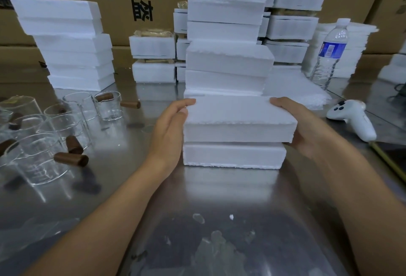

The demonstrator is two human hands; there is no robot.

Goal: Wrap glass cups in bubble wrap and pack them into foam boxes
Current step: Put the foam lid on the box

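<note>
The upper foam box sits on a second foam box on the desk. The left hand holds its left end and the right hand its right end. Directly behind it rises a tall stack of foam boxes. To its left stand the glass cups, with a shorter foam stack behind them. To its right lies a controller. Farther back on that side a water bottle stands before what may be piled sheets. Cartons line the back.
</note>
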